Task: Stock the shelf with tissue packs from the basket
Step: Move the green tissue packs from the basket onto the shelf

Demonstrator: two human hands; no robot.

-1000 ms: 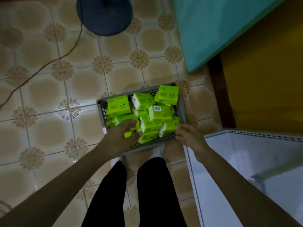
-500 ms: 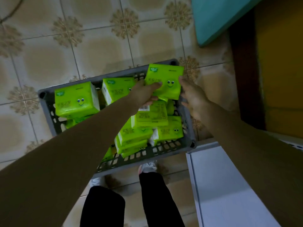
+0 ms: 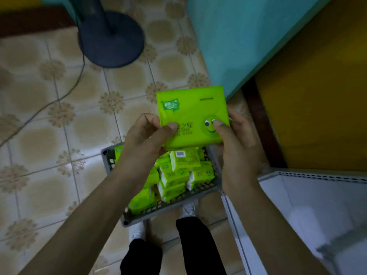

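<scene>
While we stand over the grey basket [image 3: 151, 213] on the tiled floor [image 3: 39, 120], we hold one green tissue pack [image 3: 190, 114] with a smiley face above it, clear of the rest. Our left hand [image 3: 147, 141] pinches its lower left edge, thumb on the front, and our right hand [image 3: 238, 147] grips the lower right corner likewise. More green packs [image 3: 174, 175] lie heaped in the basket. The white shelf [image 3: 317, 199] stands just to our right.

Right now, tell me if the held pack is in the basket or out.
Out. The left hand and right hand pinch the pack above the basket; other packs lie inside.
</scene>
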